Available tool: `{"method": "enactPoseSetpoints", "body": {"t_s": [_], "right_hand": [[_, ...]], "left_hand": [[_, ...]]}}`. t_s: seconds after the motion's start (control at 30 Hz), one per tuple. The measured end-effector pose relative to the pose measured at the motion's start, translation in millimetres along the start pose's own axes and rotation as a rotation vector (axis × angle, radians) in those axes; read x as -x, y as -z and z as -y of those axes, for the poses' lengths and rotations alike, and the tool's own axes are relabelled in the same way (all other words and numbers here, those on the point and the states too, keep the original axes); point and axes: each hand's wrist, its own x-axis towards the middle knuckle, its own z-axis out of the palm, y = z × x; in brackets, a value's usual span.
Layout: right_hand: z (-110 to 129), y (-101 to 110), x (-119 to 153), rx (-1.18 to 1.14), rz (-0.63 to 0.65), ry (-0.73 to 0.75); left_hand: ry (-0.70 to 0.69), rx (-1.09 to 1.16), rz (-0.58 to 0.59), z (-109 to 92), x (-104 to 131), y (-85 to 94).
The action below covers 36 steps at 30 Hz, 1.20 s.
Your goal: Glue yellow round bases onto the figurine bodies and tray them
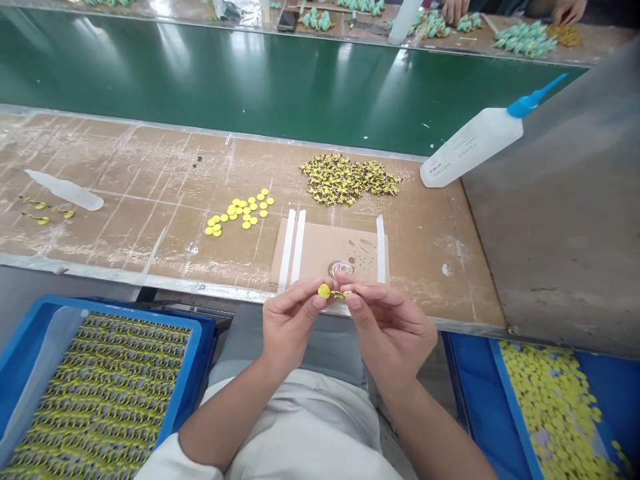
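Observation:
In the head view my left hand [290, 323] pinches a round yellow disc [324, 291] between thumb and forefinger. Close against it, my right hand [393, 327] grips a small yellow-and-dark piece [339, 295] with its fingertips; whether disc and piece touch, I cannot tell. Both hands are held over the table's front edge, in front of a cardboard sheet [325, 243] with white tape strips. On that sheet lies a clear round blob or dish [341, 269], partly behind my fingers. Several loose yellow discs [247, 210] are scattered to the left, and a heap of small yellow-and-dark pieces [345, 180] lies behind the sheet.
A white bottle with a blue nozzle [473, 147] leans by a metal panel [565, 200] at right. Blue trays hold rows of yellow-and-dark pieces [110, 387] at left and yellow discs [555, 407] at right. Beyond a green belt [200, 73], another person's hands [569, 12] are among turquoise pieces.

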Motion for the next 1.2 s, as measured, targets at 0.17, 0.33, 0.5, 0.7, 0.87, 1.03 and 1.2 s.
{"method": "enactPoseSetpoints", "body": {"t_s": [0.17,0.33,0.5,0.7,0.87,1.03,1.2], "right_hand": [[-0.5,-0.9,2.9,0.026,-0.031,0.006],[-3.4,0.4,4.1,0.035,-0.025,0.044],[-6.3,1.7,6.3,0.041,-0.016,0.058],[-5.2,-0.8,5.1,0.042,-0.004,0.071],[-7.4,0.2,3.7,0.038,0.018,0.086],[-9.6,2.5,4.7,0.059,0.023,0.111],[-9.1,1.8,6.5,0.033,0.021,0.089]], "left_hand": [[-0.011,-0.028,0.013,1.4,2.3,2.0],[-0.03,-0.037,0.011,2.2,3.4,2.0],[-0.058,-0.051,0.029,2.6,3.4,3.4],[-0.077,-0.056,0.035,3.8,3.1,5.5],[-0.091,-0.08,0.037,4.9,3.4,6.2],[-0.118,-0.075,0.051,6.8,3.2,7.1],[-0.113,-0.065,0.042,9.7,2.1,7.4]]}}
